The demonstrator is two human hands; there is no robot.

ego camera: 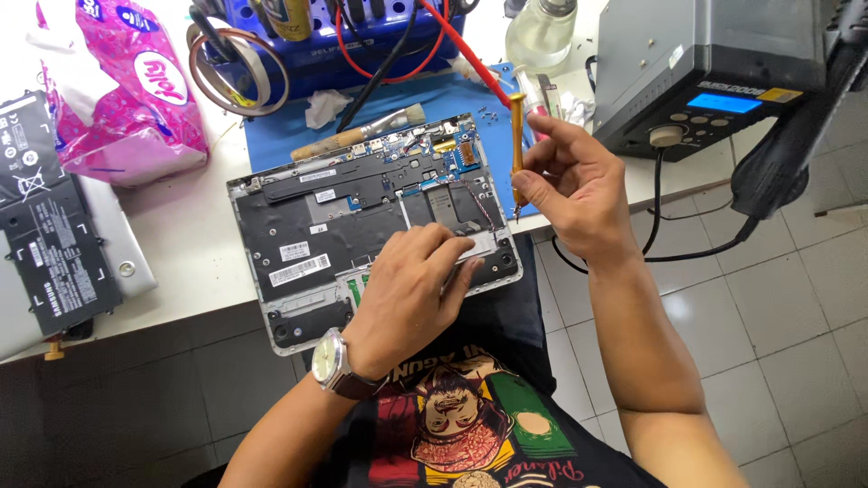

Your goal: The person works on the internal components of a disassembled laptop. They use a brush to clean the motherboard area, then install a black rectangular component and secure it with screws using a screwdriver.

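The opened laptop lay bottom-up on the white bench, its near edge overhanging the bench's front, its long axis running left to right with a slight tilt. The left hand rested flat on the laptop's near right part, fingers together and pressing down beside the exposed board; a watch sat on that wrist. This hand was the nearer one to the laptop, in contact with it.

The right hand hovered just off the laptop's right edge, pinching an orange screwdriver between thumb and fingers. The screwdriver stood nearly upright, tip down, close to the laptop's right rim but apart from it. From that hand, the laptop lay to the left and slightly below, with nothing between tip and casing.

Beyond the laptop's far edge lay a brush on a blue mat, with a blue tool rack and red and black leads behind. Far right of the laptop stood a grey station with a lit blue display. To the laptop's left sat a pink bag, and further left a black battery pack. A clear bottle stood behind the mat.
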